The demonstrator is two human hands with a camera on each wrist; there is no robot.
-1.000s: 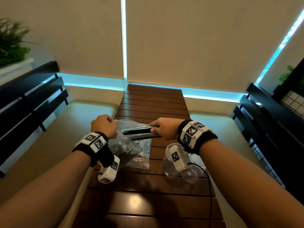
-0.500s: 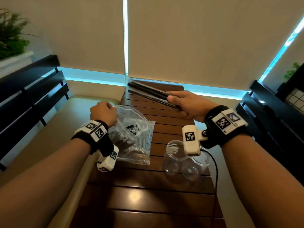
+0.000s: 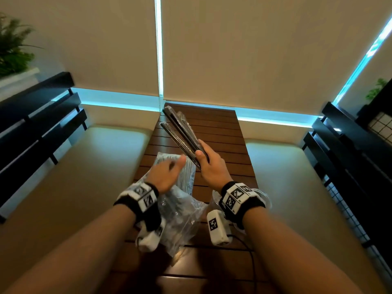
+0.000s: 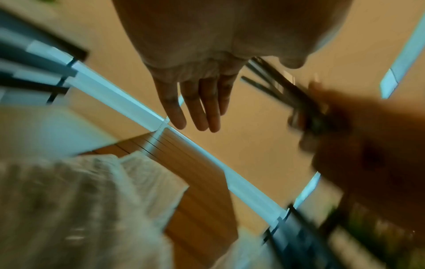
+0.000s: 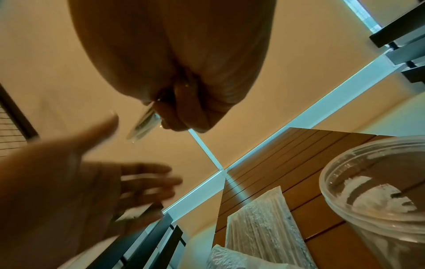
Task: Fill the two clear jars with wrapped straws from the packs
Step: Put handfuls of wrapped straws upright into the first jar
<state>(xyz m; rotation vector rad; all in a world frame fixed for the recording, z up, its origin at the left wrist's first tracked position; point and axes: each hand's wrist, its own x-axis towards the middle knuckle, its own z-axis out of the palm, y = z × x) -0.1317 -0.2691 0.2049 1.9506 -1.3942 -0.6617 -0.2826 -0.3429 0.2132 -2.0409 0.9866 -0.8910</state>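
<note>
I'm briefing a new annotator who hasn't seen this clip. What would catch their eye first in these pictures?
Probably the right hand, raised over the slatted table and gripping a bundle of dark wrapped straws that fans out toward the window. Next, the left hand, fingers spread and blurred, hovering over the crinkled straw packs at the table's left side. An empty clear jar stands under the right wrist.
</note>
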